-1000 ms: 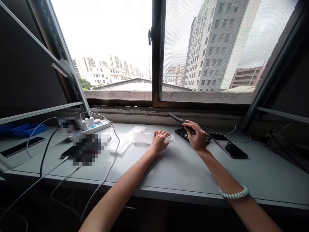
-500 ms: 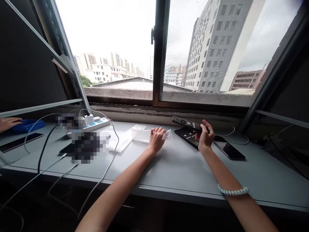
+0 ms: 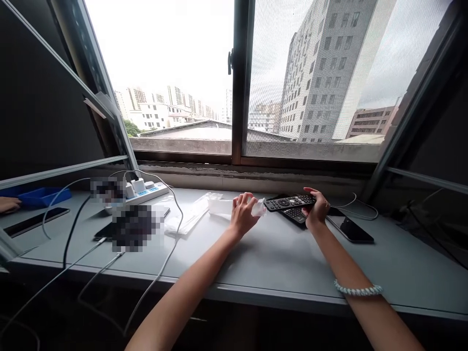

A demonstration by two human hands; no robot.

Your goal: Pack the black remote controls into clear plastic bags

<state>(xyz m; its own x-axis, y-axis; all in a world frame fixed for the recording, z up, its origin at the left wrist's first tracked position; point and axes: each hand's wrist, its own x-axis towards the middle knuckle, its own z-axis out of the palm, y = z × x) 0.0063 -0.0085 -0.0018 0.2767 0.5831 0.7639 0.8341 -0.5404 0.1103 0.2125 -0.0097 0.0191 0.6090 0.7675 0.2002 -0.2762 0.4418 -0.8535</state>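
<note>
A black remote control (image 3: pixel 288 202) with rows of buttons is gripped at its right end by my right hand (image 3: pixel 317 210), just above the desk. Its left end meets the mouth of a clear plastic bag (image 3: pixel 220 206). My left hand (image 3: pixel 244 214) has its fingers curled round the bag near that opening. Beneath the held remote lies a second black remote (image 3: pixel 295 215), partly covered. More flat clear bags (image 3: pixel 188 217) rest left of my left hand.
A black phone (image 3: pixel 351 228) lies right of my right hand. A white power strip (image 3: pixel 148 193) with plugs, cables (image 3: pixel 175 243) and blurred items are on the left. Farther left are a blue tray (image 3: pixel 46 196) and another person's hand (image 3: pixel 9 204). The window is behind the desk (image 3: pixel 278 273).
The held remote has turned level and come down to the bag's mouth. My left hand has lifted and opened the bag slightly, shifting right. The other person's hand has moved left.
</note>
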